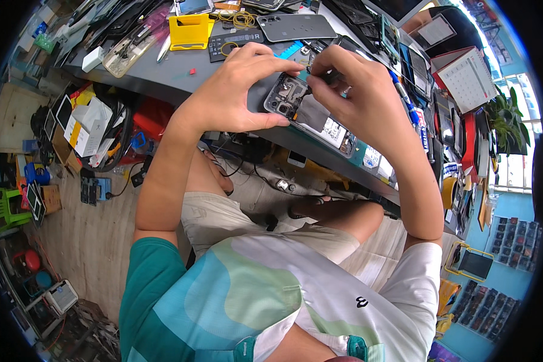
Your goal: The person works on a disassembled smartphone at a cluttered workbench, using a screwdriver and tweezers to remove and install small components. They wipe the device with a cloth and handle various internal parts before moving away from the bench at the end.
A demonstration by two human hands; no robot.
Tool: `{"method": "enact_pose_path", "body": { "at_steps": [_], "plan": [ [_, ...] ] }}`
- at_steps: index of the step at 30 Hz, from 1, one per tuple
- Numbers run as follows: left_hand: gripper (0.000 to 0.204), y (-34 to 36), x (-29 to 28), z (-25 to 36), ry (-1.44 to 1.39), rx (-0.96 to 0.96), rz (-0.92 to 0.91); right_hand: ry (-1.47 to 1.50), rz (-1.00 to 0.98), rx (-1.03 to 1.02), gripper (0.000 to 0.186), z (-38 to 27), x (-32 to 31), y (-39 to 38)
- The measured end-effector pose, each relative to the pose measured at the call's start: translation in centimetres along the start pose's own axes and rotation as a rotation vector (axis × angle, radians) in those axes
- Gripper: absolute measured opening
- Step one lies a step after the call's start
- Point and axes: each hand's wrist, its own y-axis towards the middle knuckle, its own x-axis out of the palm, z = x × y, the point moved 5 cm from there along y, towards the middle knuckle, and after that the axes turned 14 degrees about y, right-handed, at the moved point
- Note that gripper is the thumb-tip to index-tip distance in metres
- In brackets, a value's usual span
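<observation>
Phone (312,113), long axis down-right; L hand (232,90) wide astride upper end; R hand (363,85) over far edge, fingers narrow, can't tell if holding

Both forearms (169,172) lay stretched toward the far side, elbows (155,234) bent outward. The left hand (238,93) was arched, thumb (270,121) nearer, forefinger (274,67) farther, widely parted; the right hand (359,84) was curled, fingertips (315,80) bunched close together.

Grey workbench (157,71), upper frame
A red scrap (192,71) and a yellow stand (188,34) sat upper left of centre; a grey phone back (298,28) lay top centre.
</observation>
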Motion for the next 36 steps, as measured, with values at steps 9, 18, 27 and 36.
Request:
{"method": "enact_pose_path", "body": {
  "at_steps": [9,18,27,36],
  "plan": [
    [0.083,-0.2,0.0,-0.1,0.019,-0.030,0.018,-0.199,-0.262,-0.034,0.024,-1.3,-0.3,2.1],
    [0.047,0.8,-0.5,-0.3,-0.049,-0.005,-0.012,-0.175,-0.212,-0.258,0.025,-1.5,-0.2,2.4],
    [0.025,4.7,1.1,-0.6,0.008,0.050,-0.264,-0.243,-0.285,0.162,0.033,0.2,-0.3,1.6],
    [0.028,5.3,1.1,-0.5,-0.031,0.074,-0.373,-0.188,-0.200,0.165,0.028,-0.2,-0.8,0.7]
  ]
}}
